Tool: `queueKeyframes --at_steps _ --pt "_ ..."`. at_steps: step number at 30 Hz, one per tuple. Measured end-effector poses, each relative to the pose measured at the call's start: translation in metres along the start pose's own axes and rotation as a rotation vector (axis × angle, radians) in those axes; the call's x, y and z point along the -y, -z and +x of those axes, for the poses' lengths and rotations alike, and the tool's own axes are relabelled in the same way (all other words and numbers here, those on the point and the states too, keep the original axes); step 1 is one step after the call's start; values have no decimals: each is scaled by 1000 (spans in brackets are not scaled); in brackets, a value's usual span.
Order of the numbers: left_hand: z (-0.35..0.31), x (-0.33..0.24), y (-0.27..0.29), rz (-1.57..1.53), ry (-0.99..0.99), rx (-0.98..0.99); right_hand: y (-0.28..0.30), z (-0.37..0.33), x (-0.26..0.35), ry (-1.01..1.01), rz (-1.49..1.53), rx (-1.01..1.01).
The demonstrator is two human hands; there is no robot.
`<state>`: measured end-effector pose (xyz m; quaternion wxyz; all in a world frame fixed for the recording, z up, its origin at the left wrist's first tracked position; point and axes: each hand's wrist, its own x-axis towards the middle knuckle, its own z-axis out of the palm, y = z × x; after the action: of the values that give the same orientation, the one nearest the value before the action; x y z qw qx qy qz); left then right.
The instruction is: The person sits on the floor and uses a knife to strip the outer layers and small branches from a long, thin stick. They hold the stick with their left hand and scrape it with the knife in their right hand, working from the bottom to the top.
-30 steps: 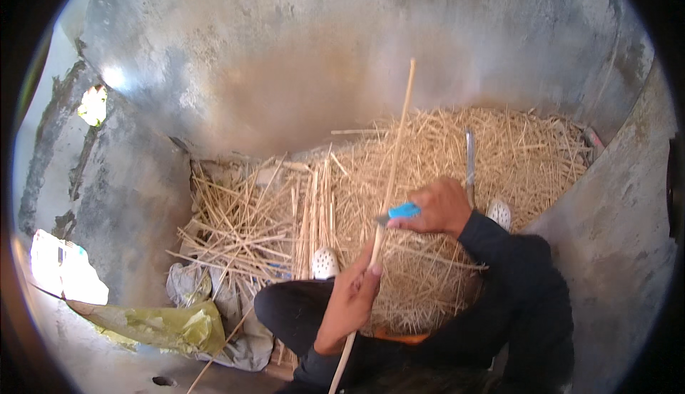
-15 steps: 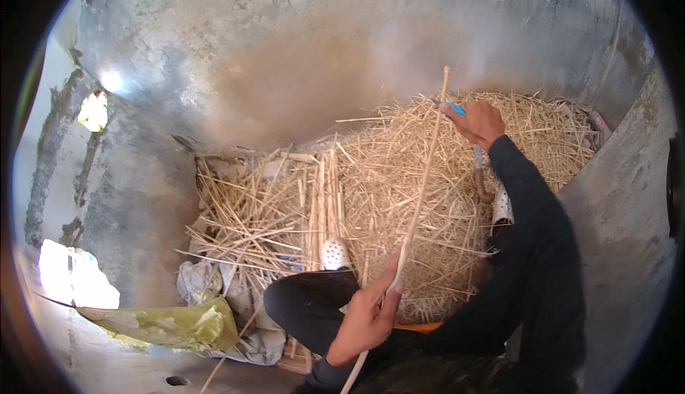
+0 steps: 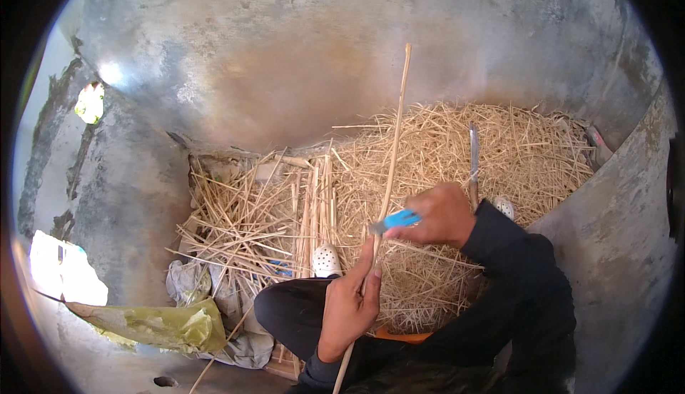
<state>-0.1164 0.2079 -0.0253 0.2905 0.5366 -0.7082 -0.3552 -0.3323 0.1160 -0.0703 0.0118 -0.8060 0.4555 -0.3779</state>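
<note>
A long pale wooden stick (image 3: 397,130) slants up from my lap toward the far wall. My left hand (image 3: 351,307) is closed around its lower part, thumb and forefinger along the stick. My right hand (image 3: 441,215) grips a blue-handled utility knife (image 3: 399,220). The knife's tip meets the stick just above my left fingertips; how deep the blade sits is too small to tell. Beyond my right hand, a long-bladed knife with a brown handle (image 3: 474,158) lies on the heap of straw-like shavings (image 3: 528,137).
Several bare sticks (image 3: 314,201) lie in a bundle at middle left, beside loose thin strips (image 3: 239,215). A yellowish plastic sheet (image 3: 164,322) and grey sacking (image 3: 246,344) lie lower left. White perforated clogs (image 3: 326,260) are on my feet. A grey wall (image 3: 300,58) bounds the far side.
My right hand has drawn the utility knife down the stick toward my left hand. The stick's far end has shifted left and upward, and my left hand has moved slightly left.
</note>
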Motion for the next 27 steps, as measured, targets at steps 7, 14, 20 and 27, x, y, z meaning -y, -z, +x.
queueKeyframes --at_steps 7,14,20,27 --pt "0 5 -8 -78 39 37 2 6 -24 -139 -61 69" --pt "-5 2 -7 -143 46 87 5 11 -45 -312 16 132" --pt "-7 2 -5 -215 8 65 0 13 -52 -275 -117 77" --pt "-20 -1 2 -366 135 96 -10 6 -24 -143 -55 54"
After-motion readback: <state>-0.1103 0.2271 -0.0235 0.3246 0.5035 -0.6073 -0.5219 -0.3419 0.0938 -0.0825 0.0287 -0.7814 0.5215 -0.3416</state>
